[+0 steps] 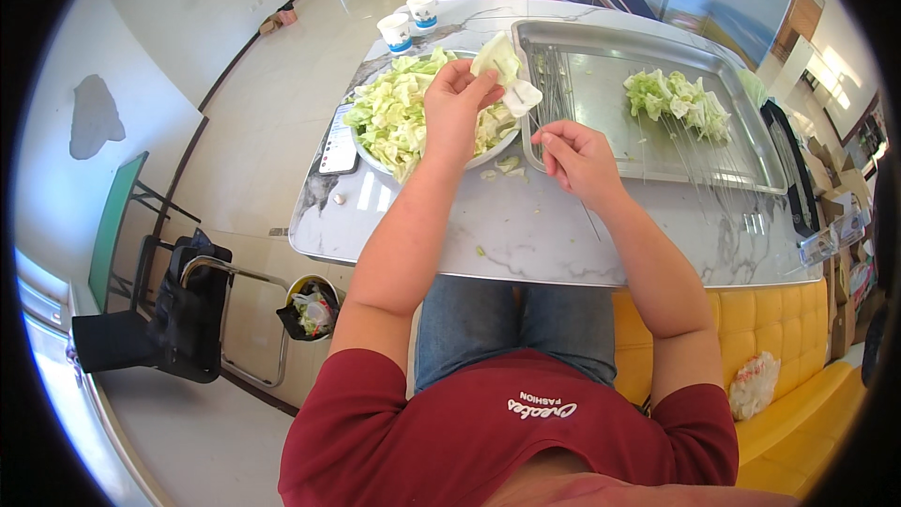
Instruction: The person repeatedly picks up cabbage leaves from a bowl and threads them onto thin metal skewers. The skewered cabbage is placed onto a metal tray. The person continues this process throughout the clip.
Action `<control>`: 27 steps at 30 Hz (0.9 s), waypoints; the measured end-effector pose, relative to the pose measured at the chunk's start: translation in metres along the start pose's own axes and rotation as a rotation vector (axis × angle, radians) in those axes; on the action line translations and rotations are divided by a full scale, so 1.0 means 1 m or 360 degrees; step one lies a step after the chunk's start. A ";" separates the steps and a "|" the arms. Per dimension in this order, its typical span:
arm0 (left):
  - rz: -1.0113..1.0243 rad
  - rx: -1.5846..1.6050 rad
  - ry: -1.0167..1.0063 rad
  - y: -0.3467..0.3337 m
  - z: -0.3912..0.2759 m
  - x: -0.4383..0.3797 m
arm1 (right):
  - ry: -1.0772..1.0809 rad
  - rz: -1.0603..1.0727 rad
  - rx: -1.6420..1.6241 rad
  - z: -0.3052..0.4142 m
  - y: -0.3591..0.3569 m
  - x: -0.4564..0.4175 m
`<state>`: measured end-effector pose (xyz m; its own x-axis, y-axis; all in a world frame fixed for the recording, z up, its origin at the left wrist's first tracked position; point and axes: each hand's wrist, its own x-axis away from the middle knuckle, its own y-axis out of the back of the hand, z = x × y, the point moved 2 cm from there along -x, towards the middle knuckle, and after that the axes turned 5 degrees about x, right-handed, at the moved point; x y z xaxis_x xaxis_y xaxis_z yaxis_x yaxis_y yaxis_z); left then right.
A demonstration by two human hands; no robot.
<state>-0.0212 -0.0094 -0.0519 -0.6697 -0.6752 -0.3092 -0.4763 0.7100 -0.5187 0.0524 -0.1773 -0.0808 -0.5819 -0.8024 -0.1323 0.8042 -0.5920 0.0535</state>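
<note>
My left hand (461,95) pinches pale cabbage leaves (498,60) above a bowl (376,165) heaped with torn cabbage (394,109). A thin metal skewer (591,220) passes through my right hand (577,158), its lower end sticking out towards the table's front edge. Its upper part runs towards the held leaves; my fingers partly hide where it meets them. Just beyond my right hand is a metal tray (598,130). Many bare skewers (552,77) lie along its left side. Cabbage threaded on skewers (676,102) rests at its right, with the skewer ends pointing towards me.
Two paper cups (395,35) stand behind the bowl, and a phone (339,144) lies left of it. Leaf scraps (508,166) dot the marble-patterned table (521,225). A waste bin (310,306) is on the floor at left. A yellow bench (760,317) runs along the right.
</note>
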 end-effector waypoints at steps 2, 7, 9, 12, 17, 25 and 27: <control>0.0005 0.0000 0.0096 -0.003 -0.001 0.001 | 0.0007 -0.0001 0.0000 0.000 0.001 0.000; 0.0223 -0.0103 0.0388 -0.004 0.008 0.002 | 0.0043 -0.0071 -0.0011 0.002 0.001 -0.001; 0.0281 -0.0133 0.0364 -0.011 0.008 0.010 | 0.0045 -0.0107 -0.0010 0.003 0.002 -0.001; 0.0308 -0.0119 0.0363 -0.011 0.013 0.010 | 0.0043 -0.0109 -0.0030 0.003 0.005 -0.002; 0.0281 -0.0023 0.0461 -0.010 0.016 0.009 | 0.0024 -0.0129 0.0028 0.003 0.005 -0.001; 0.0323 -0.0159 0.0415 -0.016 0.022 0.017 | 0.0112 -0.0219 0.0030 0.001 0.005 -0.002; 0.0333 -0.0212 0.0381 -0.018 0.023 0.020 | 0.0127 -0.0249 0.0052 0.000 0.007 -0.002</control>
<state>-0.0127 -0.0396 -0.0674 -0.8681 -0.4570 -0.1939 -0.3738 0.8588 -0.3504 0.0589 -0.1795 -0.0799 -0.6873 -0.6925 -0.2194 0.6994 -0.7124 0.0579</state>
